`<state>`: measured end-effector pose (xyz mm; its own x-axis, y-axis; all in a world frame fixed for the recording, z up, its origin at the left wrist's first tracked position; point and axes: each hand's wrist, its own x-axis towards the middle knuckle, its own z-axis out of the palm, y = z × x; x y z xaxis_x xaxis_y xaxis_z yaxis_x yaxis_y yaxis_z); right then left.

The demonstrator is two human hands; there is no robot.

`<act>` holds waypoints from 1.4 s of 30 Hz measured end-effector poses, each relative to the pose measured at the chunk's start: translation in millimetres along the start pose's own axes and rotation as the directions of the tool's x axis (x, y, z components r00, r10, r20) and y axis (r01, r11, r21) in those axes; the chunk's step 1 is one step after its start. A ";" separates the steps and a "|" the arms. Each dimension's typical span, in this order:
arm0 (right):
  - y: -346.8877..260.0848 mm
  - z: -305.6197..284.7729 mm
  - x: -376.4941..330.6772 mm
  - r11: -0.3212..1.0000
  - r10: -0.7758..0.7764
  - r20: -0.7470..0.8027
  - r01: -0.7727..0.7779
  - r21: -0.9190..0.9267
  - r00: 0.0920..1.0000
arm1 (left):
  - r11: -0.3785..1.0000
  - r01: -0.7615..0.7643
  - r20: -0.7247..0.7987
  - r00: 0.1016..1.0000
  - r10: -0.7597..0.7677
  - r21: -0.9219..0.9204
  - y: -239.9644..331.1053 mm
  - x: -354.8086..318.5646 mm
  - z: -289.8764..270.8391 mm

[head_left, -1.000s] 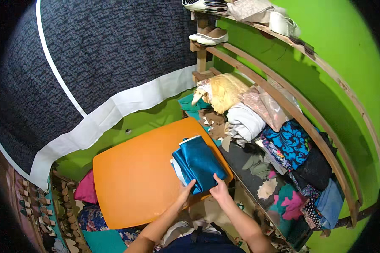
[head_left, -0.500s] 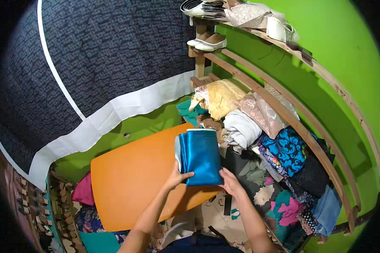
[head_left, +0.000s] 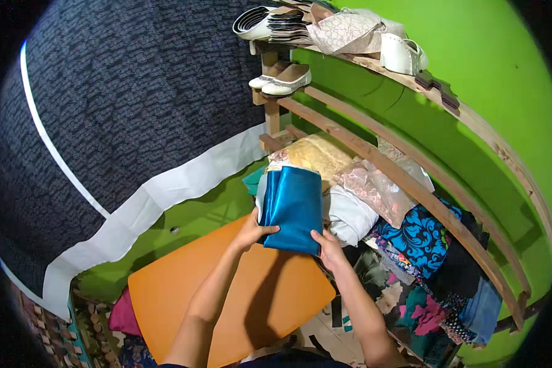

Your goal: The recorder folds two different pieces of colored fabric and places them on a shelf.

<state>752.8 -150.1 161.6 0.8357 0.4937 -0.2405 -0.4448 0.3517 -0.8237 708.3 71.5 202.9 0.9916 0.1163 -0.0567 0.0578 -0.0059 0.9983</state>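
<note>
A folded piece of shiny blue material (head_left: 293, 208), with a pale backing showing along its left edge, is held up between my two hands. My left hand (head_left: 253, 230) grips its lower left side, thumb lying on the front. At the lower right corner my right hand (head_left: 329, 248) holds it, also with the thumb in front. The fingers behind the material are hidden. Below it is an orange tabletop (head_left: 190, 294), on which my arms and the bundle cast a shadow.
Wooden rails (head_left: 374, 147) run along the green wall at right, with white shoes (head_left: 282, 81) at their far end. Beneath lie a yellow cloth bundle (head_left: 319, 153), white cloth (head_left: 349, 214) and blue-black patterned fabric (head_left: 420, 236). A dark patterned curtain (head_left: 153, 92) hangs at left.
Both hands have raised the folded blue material up and away from the table's near edge, toward the shelf. The view has tilted upward, so more of the upper shelf shows.
</note>
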 end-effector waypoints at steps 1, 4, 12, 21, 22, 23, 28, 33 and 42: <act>-4.6 1.6 7.4 1.000 -0.002 -0.012 0.002 0.016 1.000 | 1.000 -0.017 -0.008 1.000 0.017 0.002 0.5 10.0 -2.8; -17.4 5.4 24.5 0.999 -0.009 -0.039 0.011 0.050 0.999 | 0.999 -0.044 -0.016 0.999 0.044 0.020 5.5 36.7 -6.1; -45.6 3.5 62.2 0.997 -0.057 -0.162 0.066 0.050 0.985 | 0.993 -0.087 -0.141 0.985 0.098 0.080 29.3 90.9 2.7; -61.2 19.0 86.2 0.993 -0.068 -0.293 0.093 0.073 0.954 | 0.963 -0.131 -0.183 0.967 0.177 0.234 23.3 153.2 -9.7; -62.3 25.1 86.5 0.993 -0.065 -0.297 0.091 0.073 0.953 | 0.968 -0.117 -0.137 0.979 0.150 0.221 26.7 155.6 -11.3; -64.2 32.4 87.1 0.994 -0.098 -0.314 0.109 0.016 0.944 | 0.967 -0.110 -0.139 0.980 0.144 0.231 29.0 155.8 -14.1; -66.0 37.4 109.0 0.983 -0.146 -0.315 0.102 -0.152 0.938 | 0.993 0.054 -0.027 0.998 -0.051 0.110 37.3 168.7 -32.5; -58.4 31.0 131.1 0.957 -0.274 -0.438 0.288 -0.036 0.856 | 0.734 -0.068 -0.406 0.796 0.448 0.675 40.1 166.8 4.5; -52.8 22.3 169.6 0.908 -0.045 -0.628 0.294 0.298 0.777 | 0.391 -0.393 0.071 0.775 0.628 0.832 2.0 157.8 50.4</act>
<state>910.9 -67.2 175.7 0.8716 -0.1324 -0.4720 -0.2538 0.7019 -0.6655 870.7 39.8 195.3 0.8129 0.0162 0.5822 -0.2707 -0.8746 0.4023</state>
